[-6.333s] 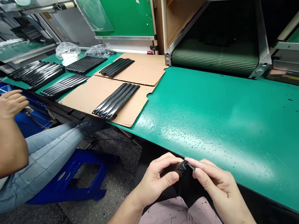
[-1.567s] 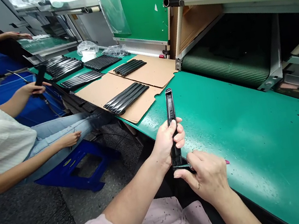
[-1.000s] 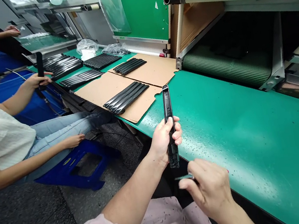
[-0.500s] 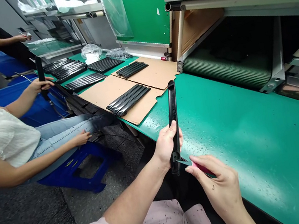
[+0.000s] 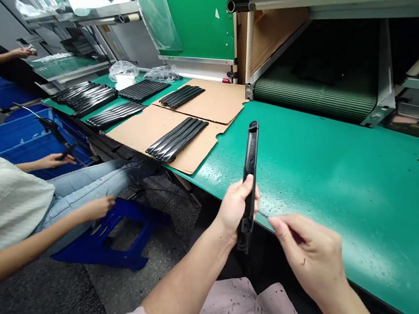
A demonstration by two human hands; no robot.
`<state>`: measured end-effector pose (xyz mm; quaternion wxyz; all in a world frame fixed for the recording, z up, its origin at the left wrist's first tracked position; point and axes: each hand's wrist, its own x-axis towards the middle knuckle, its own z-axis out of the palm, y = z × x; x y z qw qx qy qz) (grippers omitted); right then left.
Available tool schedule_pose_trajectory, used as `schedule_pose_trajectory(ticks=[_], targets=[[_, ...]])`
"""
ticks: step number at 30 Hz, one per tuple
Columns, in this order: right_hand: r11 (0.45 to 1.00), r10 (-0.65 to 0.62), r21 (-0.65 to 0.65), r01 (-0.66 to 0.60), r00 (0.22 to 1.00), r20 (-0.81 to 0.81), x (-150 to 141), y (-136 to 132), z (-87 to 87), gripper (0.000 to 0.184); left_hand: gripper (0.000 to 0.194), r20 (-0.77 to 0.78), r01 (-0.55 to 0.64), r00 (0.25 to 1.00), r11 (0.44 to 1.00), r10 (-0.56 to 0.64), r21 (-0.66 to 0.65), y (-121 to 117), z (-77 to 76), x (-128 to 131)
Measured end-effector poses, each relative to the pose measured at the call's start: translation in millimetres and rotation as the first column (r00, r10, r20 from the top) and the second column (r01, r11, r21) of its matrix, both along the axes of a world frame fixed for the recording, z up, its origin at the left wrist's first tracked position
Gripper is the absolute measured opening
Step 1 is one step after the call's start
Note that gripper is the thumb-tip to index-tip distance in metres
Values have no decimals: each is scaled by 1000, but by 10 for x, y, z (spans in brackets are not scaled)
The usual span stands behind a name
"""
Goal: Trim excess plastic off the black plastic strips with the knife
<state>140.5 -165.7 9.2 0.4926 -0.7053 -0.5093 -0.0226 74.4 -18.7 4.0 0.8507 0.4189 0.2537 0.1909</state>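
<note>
In the head view, my left hand (image 5: 238, 205) is wrapped round a long, narrow black plastic part (image 5: 251, 155), held tilted over the front edge of the green table. Its hollow, ribbed side faces me. My right hand (image 5: 314, 252) is closed in a pinch on a small knife, whose thin blade (image 5: 263, 215) shows nearly edge-on, just right of the part's lower half. The fingers hide the knife's handle. Dark shavings cling to my right hand and lie on my pink clothing (image 5: 237, 309).
Similar black parts (image 5: 177, 140) lie in rows on cardboard (image 5: 126, 132) at the left. The green table (image 5: 356, 181) carries scattered shavings. A conveyor belt (image 5: 314, 92) runs under the shelf. At left, a co-worker's hand (image 5: 54, 160) holds a dark tool beside a blue stool (image 5: 126, 234).
The black part has tilted further right at its top. My right hand has turned, so the blade now shows edge-on and the pink handle is hidden. The co-worker's raised hand has come down.
</note>
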Motion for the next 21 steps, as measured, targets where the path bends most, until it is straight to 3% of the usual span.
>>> schedule_pose_trajectory(ticks=[6, 8, 10, 11, 12, 14, 16, 18, 21], targets=[[971, 18, -233, -62, 982, -188, -187, -55, -77, 42, 50, -1, -87, 996, 990, 88, 109, 92, 65, -11], [930, 136, -286, -233, 937, -322, -255, -60, -73, 48, 50, -14, -113, 993, 987, 115, 113, 82, 77, -7], [835, 314, -290, -468, 837, -448, -317, -65, -59, 52, 45, 1, -148, 989, 986, 148, 77, 70, 102, -1], [800, 373, -261, -541, 788, -490, -337, -69, -54, 51, 40, 36, -165, 986, 985, 164, 44, 65, 121, 0], [799, 395, -219, -560, 764, -511, -346, -72, -52, 50, 34, 88, -171, 981, 985, 171, -1, 63, 143, 0], [881, 334, -135, -453, 798, -502, -325, -78, -59, 44, 27, 222, -140, 961, 983, 163, -117, 63, 189, -8], [947, 239, -89, -309, 862, -447, -266, -83, -78, 36, 31, 323, -78, 934, 971, 150, -226, 74, 223, -26], [967, 192, -89, -240, 909, -369, -201, -89, -104, 29, 39, 358, -41, 922, 959, 145, -282, 94, 233, -45], [972, 176, -99, -212, 941, -289, -150, -98, -141, 27, 39, 298, -14, 951, 971, 86, -237, 126, 212, -61]])
